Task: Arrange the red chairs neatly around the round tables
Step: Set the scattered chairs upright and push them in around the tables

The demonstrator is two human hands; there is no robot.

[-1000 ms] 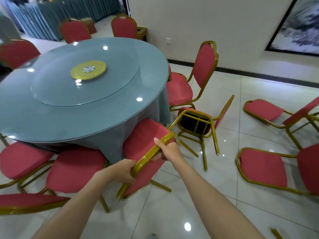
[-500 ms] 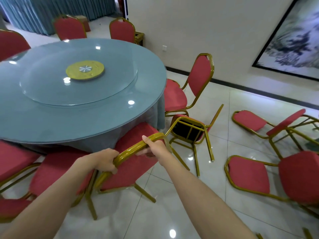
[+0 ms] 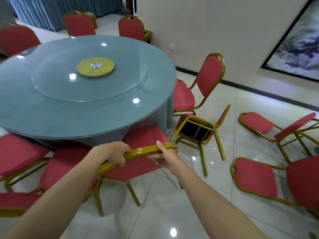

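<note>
From the head view, both your hands are on one red chair (image 3: 136, 169) at the near edge of the round tabletop (image 3: 51, 109). Your left grip (image 3: 116, 153) is clenched over the gold top rail (image 3: 143, 150) of its backrest, fingers curled down across the front. Your right grip (image 3: 166, 156) grasps the same rail near its right corner, thumb on top and fingers along the red back below it. The chair stands upright on the tiled floor (image 3: 172, 204), facing the table, with the front of its seat reaching the hanging teal tablecloth (image 3: 162, 114).

A glass turntable (image 3: 120, 87) with a gold centre disc (image 3: 95, 66) lies on the tabletop. Just left of your chair, two more red chairs (image 3: 65, 168) (image 3: 17, 150) sit with their seats toward the table. To the right, another chair (image 3: 209, 75) stands upright at the table's edge. Near it, a tipped chair (image 3: 198, 130) shows the dark underside of its seat. Further right, two chairs (image 3: 255, 122) (image 3: 255, 176) lie on the floor, well apart from the table. Three chairs (image 3: 79, 23) (image 3: 131, 27) (image 3: 15, 38) stand along the far side. A framed painting (image 3: 296, 49) hangs on the right wall.
</note>
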